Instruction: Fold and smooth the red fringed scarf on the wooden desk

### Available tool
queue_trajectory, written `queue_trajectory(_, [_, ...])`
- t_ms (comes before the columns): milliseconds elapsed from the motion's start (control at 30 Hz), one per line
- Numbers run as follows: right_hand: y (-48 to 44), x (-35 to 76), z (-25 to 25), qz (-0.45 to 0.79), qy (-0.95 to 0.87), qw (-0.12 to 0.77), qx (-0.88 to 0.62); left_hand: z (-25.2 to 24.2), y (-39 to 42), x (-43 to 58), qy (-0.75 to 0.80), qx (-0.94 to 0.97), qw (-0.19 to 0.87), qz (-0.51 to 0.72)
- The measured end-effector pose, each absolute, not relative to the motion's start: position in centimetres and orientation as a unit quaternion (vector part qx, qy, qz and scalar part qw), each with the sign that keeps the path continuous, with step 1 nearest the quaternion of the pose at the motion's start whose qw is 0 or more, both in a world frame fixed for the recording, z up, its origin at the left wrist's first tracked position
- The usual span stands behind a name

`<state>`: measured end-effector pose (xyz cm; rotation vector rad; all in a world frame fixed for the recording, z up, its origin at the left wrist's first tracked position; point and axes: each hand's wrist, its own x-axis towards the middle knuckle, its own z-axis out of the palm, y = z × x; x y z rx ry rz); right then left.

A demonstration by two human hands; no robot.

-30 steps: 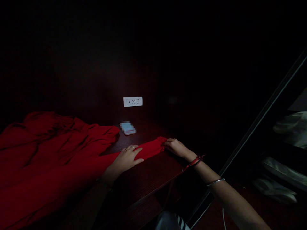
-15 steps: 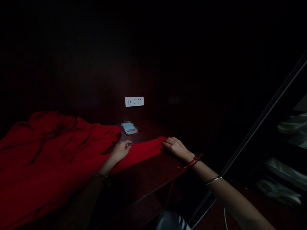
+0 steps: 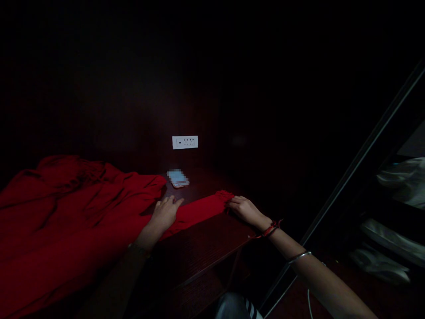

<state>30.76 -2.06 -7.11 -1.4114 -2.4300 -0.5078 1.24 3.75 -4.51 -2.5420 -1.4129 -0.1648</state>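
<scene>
Red cloth strip running left-right on tabletop; right hand pinching fringed end, left hand spread flat mid-strip.

bare forearms, right wrist red cord bracelet, thin silver bangle, left hand finger ring, dark wristband
</scene>
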Motion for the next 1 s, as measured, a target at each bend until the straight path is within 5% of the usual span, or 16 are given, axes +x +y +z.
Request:
queue_trajectory(200, [-1.3, 33.2, -6.0, -0.137, -0.73, 0.159, -0.65, -5.1, 4.1, 1.7, -0.324, -0.942, 0.069, -0.046])
queue_trajectory(367, [-0.6, 30.6, -6.0, -0.086, -0.784, 0.234, -0.569, -5.5, 4.2, 2.1, -0.349, -0.936, 0.015, -0.045])
queue_trajectory(567, [0.4, 29.8, -8.4, -0.034, -0.805, 0.216, -0.552, -6.4, 2.5, 3.7, -0.39, -0.919, 0.028, -0.05])
queue_trajectory(767, [1.4, 30.6, -5.7, -0.089, -0.833, 0.193, -0.51, -6.9, 2.3, 3.7, -0.409, -0.912, -0.033, 0.01])
queue_trajectory(1000, [4.3, 29.9, -4.0, -0.065, -0.931, -0.015, -0.358, -6.8, 3.1, 2.8, -0.385, -0.921, -0.05, 0.031])
